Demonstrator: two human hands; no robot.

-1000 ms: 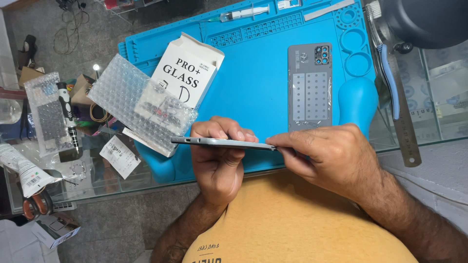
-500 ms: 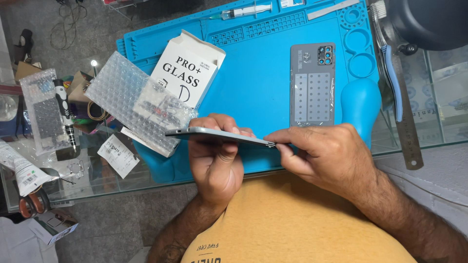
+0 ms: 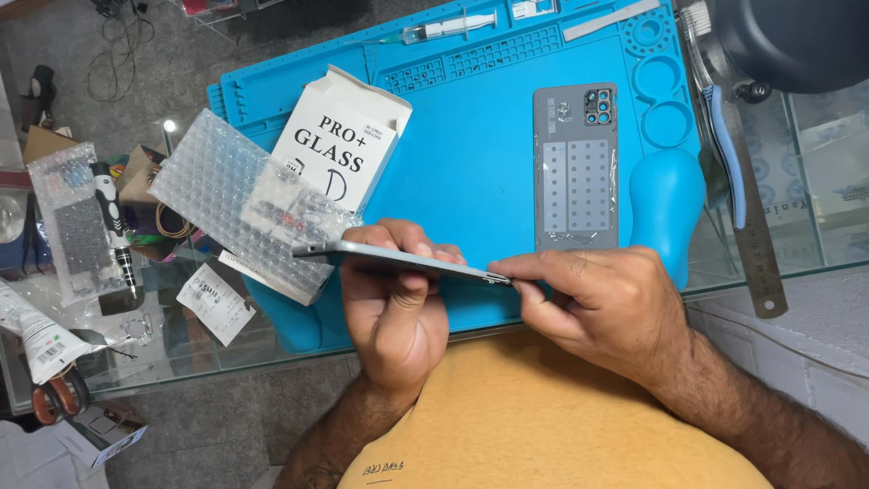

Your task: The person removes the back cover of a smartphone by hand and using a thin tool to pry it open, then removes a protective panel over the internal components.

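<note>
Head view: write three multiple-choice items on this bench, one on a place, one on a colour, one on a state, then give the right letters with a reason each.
1. Where does the grey back cover lie?
A. on the work mat
B. on the floor
C. inside the white box

2. What colour is the work mat?
A. red
B. blue
C. black

3. How is the phone held?
A. flat on the mat, untouched
B. edge-on in the left hand, with the right hand at its end
C. by the right hand alone

Answers:
1 A, the cover rests flat on the mat's right part, below the round trays.
2 B, the mat is bright blue all over.
3 B, the left hand grips the thin phone from below and the right hand's fingertips pinch at its right end.
</note>
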